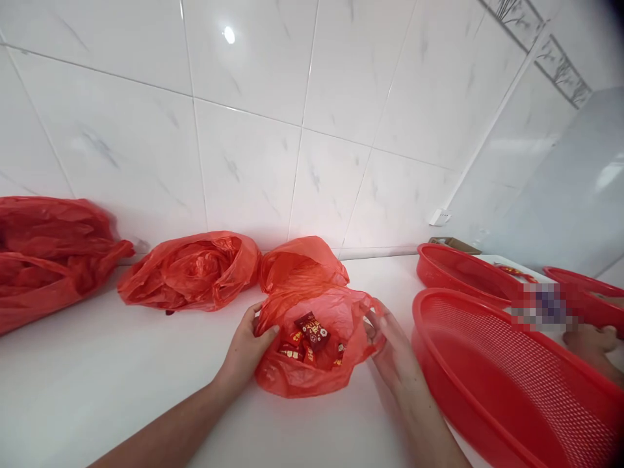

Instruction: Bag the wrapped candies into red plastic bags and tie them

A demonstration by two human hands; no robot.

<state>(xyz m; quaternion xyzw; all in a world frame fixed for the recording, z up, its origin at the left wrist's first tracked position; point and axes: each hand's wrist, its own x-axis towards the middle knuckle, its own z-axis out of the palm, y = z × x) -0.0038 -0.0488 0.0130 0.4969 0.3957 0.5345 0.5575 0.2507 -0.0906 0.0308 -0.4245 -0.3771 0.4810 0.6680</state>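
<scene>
A red plastic bag lies open on the white counter right before me. Inside it show several small red wrapped sweets. My left hand grips the bag's left rim, thumb over the edge. My right hand has its fingers closed on the bag's right handle and holds it apart.
Two more red bags lie to the left, one in the middle, one at the far left. Red mesh baskets stand on the right. Another person's hand rests at the far right. A tiled wall rises behind.
</scene>
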